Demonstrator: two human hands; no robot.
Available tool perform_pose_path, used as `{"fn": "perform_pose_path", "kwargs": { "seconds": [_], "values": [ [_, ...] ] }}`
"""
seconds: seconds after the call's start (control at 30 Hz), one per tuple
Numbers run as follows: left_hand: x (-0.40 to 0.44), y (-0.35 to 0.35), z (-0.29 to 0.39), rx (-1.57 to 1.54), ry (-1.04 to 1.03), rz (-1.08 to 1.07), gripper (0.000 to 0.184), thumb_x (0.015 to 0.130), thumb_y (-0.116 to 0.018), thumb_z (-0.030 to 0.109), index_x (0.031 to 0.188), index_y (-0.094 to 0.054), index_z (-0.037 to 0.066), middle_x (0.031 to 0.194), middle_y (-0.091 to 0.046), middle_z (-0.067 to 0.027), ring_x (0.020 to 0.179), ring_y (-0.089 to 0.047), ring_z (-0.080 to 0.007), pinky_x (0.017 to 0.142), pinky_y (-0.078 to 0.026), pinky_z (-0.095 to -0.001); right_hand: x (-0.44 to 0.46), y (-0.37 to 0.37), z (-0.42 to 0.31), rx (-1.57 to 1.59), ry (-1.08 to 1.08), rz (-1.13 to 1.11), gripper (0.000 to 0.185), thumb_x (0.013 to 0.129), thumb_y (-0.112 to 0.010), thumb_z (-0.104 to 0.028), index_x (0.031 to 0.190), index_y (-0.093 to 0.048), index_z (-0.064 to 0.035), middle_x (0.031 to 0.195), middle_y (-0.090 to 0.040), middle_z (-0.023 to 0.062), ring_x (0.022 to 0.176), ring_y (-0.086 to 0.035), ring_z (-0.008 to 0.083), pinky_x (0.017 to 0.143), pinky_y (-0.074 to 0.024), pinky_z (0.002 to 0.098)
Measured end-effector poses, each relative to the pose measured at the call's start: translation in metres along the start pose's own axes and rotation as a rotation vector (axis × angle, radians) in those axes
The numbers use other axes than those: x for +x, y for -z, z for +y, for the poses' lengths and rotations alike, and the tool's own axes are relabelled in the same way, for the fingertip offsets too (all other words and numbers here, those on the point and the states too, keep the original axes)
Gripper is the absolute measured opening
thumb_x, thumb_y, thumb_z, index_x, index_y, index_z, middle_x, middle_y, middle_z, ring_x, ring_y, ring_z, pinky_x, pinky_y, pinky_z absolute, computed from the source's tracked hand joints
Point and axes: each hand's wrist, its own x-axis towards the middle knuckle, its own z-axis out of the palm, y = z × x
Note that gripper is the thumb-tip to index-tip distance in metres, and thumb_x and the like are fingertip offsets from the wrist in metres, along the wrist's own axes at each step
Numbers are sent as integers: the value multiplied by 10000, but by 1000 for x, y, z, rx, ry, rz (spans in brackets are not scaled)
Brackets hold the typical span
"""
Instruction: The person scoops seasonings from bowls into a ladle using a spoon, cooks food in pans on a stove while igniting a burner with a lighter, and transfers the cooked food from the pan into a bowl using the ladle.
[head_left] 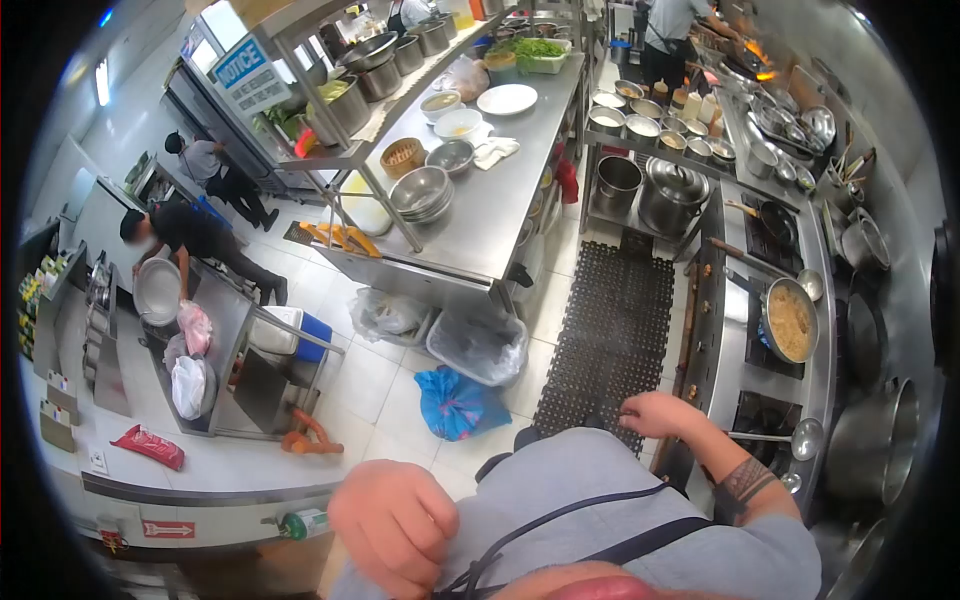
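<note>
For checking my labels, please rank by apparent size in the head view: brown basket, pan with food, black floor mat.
1. Black floor mat, clearly largest
2. Pan with food
3. Brown basket

Here's a pale grey, short-sleeved cloth shirt point(590, 465), a broad flat black strap point(650, 540) running slantwise across it, a thin black cord point(580, 507) curving alongside, and there, a dark patterned tattoo point(748, 479) banding the right forearm point(712, 447)!

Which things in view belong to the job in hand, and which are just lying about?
Probably the job, judging by the right hand near the stove:
pan
its food
nearest ladle

Apparently just lying about:
blue bag
red packet
white cloth
</note>
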Motion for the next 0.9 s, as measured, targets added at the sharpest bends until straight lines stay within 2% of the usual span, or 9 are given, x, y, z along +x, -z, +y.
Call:
{"fn": "perform_pose_path", "kwargs": {
  "seconds": [0.13, 0.23, 0.43, 0.5, 0.53, 0.63, 0.77, 0.83, 0.9],
  "values": [
    [-46, 15, 28, 83, -62, -12, 89, 885, -661, 28, 883, -734, -23, 835, -667, -140, 615, -587, -249, 560, -428, -333, -17, -26, -8, -25, -61, -181, 434, 946, -578, -404, 1199, -697, -72, 1129, -717, 196, 1067, -670, 399, 949, -522, 480],
    [-70, 18, 29, 41, -66, 59, 87, 875, -652, 6, 838, -717, -40, 832, -667, -161, 632, -589, -253, 562, -425, -329, -38, -28, -25, -188, -185, -354, 425, 958, -572, -403, 1172, -697, -57, 1110, -722, 196, 1061, -672, 406, 931, -533, 488],
    [-92, 32, 26, -256, -94, -42, 87, 882, -664, 13, 897, -712, -58, 826, -667, -175, 650, -619, -248, 558, -411, -331, -52, -40, -44, -53, -207, -93, 427, 964, -560, -388, 1158, -699, -34, 1051, -717, 231, 1013, -674, 420, 922, -532, 501],
    [-89, 35, 29, -276, -185, -103, 69, 858, -683, 9, 846, -709, -53, 775, -662, -145, 602, -610, -217, 513, -399, -318, -44, -55, -60, -53, -236, -47, 440, 963, -558, -389, 1167, -685, -20, 1092, -705, 245, 1032, -671, 423, 920, -528, 511],
    [-80, 20, 32, -235, -192, 83, 152, 805, -599, -6, 720, -723, -26, 675, -649, -124, 503, -549, -181, 483, -357, -303, -45, -58, -73, 19, -257, -34, 423, 952, -562, -380, 1122, -691, -14, 1096, -703, 240, 1031, -670, 423, 909, -528, 516],
    [-63, 1, 28, -378, -257, 284, 181, 681, -580, -44, 519, -576, 37, 529, -562, -50, 389, -457, -113, 418, -257, -292, -26, -95, -71, 83, -148, -22, 385, 935, -570, -348, 1100, -713, -31, 1107, -708, 218, 1056, -667, 408, 916, -527, 507],
    [-54, 4, 30, -390, -200, 159, 279, 779, -556, 86, 532, -432, 127, 511, -484, -52, 423, -540, -187, 393, -356, -342, -14, -112, -82, 163, -184, 87, 372, 939, -586, -339, 1128, -720, -48, 1126, -717, 197, 1070, -675, 384, 921, -527, 500],
    [-68, 4, 32, -269, -52, 290, 274, 638, -590, -46, 468, -454, 122, 450, -459, 3, 338, -378, -94, 403, -187, -307, -5, -116, -83, 241, -237, 147, 366, 938, -588, -333, 1125, -717, -46, 1108, -719, 191, 1054, -678, 379, 903, -528, 503],
    [-68, 21, 2, -235, 47, 122, 191, 763, -665, -3, 595, -575, 1, 587, -591, -79, 462, -530, -185, 411, -342, -286, -2, -123, -80, 262, -248, 169, 370, 972, -586, -352, 1184, -683, -64, 1147, -709, 183, 1091, -658, 392, 933, -516, 497]
  ]
}}
